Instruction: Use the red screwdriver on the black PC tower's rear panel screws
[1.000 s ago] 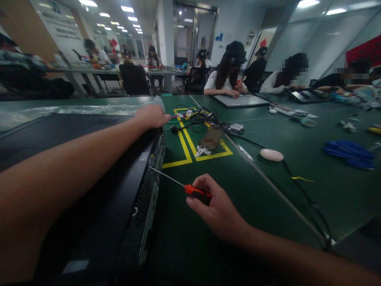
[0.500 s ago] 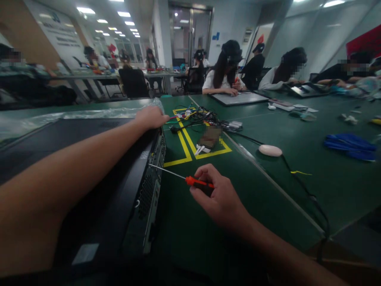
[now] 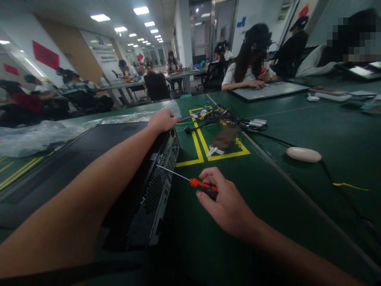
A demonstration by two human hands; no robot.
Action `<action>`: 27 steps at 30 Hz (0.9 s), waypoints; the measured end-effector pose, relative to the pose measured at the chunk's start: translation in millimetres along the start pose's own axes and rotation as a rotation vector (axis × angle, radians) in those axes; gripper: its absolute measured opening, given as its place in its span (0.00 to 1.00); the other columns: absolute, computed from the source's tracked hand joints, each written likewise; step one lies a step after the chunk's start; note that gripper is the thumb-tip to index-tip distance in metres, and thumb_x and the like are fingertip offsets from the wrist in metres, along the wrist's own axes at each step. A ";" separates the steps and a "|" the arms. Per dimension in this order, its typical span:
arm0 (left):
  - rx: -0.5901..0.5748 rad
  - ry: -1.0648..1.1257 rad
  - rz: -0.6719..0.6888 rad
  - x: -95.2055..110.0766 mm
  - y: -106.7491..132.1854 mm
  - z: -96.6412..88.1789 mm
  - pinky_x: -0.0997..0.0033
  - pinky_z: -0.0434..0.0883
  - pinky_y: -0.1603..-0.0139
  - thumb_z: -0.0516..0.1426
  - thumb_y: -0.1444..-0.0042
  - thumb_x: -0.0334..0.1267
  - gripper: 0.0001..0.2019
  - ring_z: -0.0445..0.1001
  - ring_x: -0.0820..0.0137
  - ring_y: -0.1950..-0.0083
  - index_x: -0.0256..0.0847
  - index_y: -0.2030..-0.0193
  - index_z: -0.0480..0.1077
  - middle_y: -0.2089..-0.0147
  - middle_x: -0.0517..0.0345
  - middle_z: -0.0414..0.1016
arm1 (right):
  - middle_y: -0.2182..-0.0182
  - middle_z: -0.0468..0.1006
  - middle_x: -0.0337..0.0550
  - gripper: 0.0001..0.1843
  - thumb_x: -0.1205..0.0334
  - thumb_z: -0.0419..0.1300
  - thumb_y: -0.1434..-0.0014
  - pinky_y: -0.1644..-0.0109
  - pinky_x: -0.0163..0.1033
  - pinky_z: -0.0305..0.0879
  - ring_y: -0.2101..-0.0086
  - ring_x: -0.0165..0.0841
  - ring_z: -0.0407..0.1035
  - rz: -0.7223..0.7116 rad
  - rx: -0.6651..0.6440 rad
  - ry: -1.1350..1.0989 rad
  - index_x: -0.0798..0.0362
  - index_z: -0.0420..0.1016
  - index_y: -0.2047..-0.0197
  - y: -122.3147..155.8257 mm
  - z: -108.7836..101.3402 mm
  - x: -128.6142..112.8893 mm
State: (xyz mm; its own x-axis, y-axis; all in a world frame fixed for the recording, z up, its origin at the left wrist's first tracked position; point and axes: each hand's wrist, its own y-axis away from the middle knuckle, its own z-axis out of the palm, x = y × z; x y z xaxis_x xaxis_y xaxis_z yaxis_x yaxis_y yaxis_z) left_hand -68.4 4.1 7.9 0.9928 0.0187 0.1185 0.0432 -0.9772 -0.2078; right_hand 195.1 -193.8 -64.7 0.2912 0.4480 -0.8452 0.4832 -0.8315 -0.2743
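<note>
Right hand [image 3: 229, 204] is closed around the handle of a screwdriver [image 3: 202, 186], its tip at the rear panel of the computer case [image 3: 98, 147], which lies flat on the green table [image 3: 268, 190]. Left hand [image 3: 163, 120] rests on the case's far corner, fingers together and curled over the edge.

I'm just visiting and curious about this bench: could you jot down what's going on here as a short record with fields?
Left hand: curled over the far top corner of the black computer case
Right hand: holds a red-handled screwdriver, tip at the case's rear panel
Surface: green table with yellow tape lines
Nearby: cable tangle, white mouse, clear plastic wrap
Others: people seated at tables behind
</note>
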 end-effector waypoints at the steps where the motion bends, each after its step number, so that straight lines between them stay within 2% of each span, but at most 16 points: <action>1: 0.000 0.006 0.002 -0.4 0.1 0.1 0.60 0.71 0.53 0.51 0.41 0.50 0.22 0.78 0.53 0.51 0.38 0.58 0.83 0.52 0.38 0.82 | 0.68 0.75 0.38 0.11 0.69 0.58 0.39 0.64 0.38 0.61 0.70 0.33 0.69 0.001 0.010 -0.008 0.51 0.67 0.53 0.1 2.2 2.1; 6: 0.009 0.006 -0.004 -0.3 1.2 -0.4 0.59 0.70 0.52 0.52 0.42 0.50 0.22 0.77 0.53 0.51 0.39 0.58 0.83 0.53 0.39 0.82 | 0.63 0.78 0.41 0.08 0.67 0.59 0.36 0.62 0.39 0.64 0.66 0.34 0.73 0.014 0.028 -0.047 0.51 0.68 0.53 0.4 12.3 11.1; 10: 0.011 0.006 -0.006 -0.7 1.1 0.4 0.58 0.71 0.52 0.52 0.41 0.50 0.22 0.77 0.54 0.52 0.39 0.58 0.83 0.53 0.39 0.82 | 0.65 0.77 0.40 0.04 0.67 0.61 0.36 0.63 0.38 0.64 0.67 0.33 0.72 0.018 0.068 -0.033 0.51 0.71 0.57 0.7 16.0 15.3; 18: 0.018 0.030 -0.016 -2.9 0.3 1.9 0.53 0.73 0.50 0.53 0.42 0.51 0.22 0.76 0.50 0.51 0.41 0.56 0.83 0.54 0.39 0.81 | 0.65 0.78 0.39 0.04 0.66 0.65 0.37 0.62 0.37 0.64 0.66 0.32 0.71 -0.065 0.181 0.041 0.53 0.78 0.58 0.9 11.5 12.3; 21: 0.017 0.036 -0.033 -1.4 1.7 0.8 0.53 0.73 0.48 0.54 0.43 0.51 0.22 0.76 0.51 0.49 0.41 0.55 0.83 0.53 0.39 0.81 | 0.66 0.78 0.41 0.06 0.63 0.62 0.33 0.63 0.38 0.64 0.67 0.32 0.71 -0.080 0.178 0.051 0.54 0.80 0.58 -0.2 11.1 10.1; 24: 0.015 0.043 -0.029 -1.1 2.2 0.7 0.53 0.73 0.49 0.54 0.42 0.51 0.22 0.77 0.50 0.49 0.41 0.56 0.83 0.51 0.39 0.81 | 0.67 0.79 0.42 0.09 0.62 0.57 0.31 0.62 0.39 0.65 0.67 0.33 0.73 -0.077 0.148 0.045 0.53 0.79 0.59 0.3 14.1 7.5; 26: 0.020 0.043 -0.019 -1.6 2.0 0.9 0.53 0.73 0.49 0.53 0.42 0.51 0.22 0.77 0.50 0.49 0.40 0.56 0.83 0.50 0.39 0.81 | 0.67 0.78 0.40 0.05 0.62 0.60 0.34 0.63 0.38 0.66 0.68 0.33 0.73 -0.046 0.153 0.027 0.52 0.75 0.56 2.1 16.7 5.8; 27: 0.019 0.042 -0.015 -1.8 1.9 0.9 0.54 0.73 0.49 0.53 0.41 0.51 0.22 0.77 0.50 0.49 0.40 0.56 0.83 0.50 0.39 0.81 | 0.67 0.78 0.39 0.06 0.62 0.62 0.36 0.63 0.37 0.66 0.68 0.32 0.73 -0.032 0.161 0.017 0.51 0.73 0.55 3.3 17.6 5.1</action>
State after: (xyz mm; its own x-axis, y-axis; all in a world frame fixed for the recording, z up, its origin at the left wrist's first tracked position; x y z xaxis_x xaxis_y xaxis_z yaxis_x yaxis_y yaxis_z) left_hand -70.0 2.3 6.4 0.9865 0.0240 0.1618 0.0604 -0.9726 -0.2243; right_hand 183.7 -200.1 -78.0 0.2923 0.4797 -0.8273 0.3542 -0.8579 -0.3723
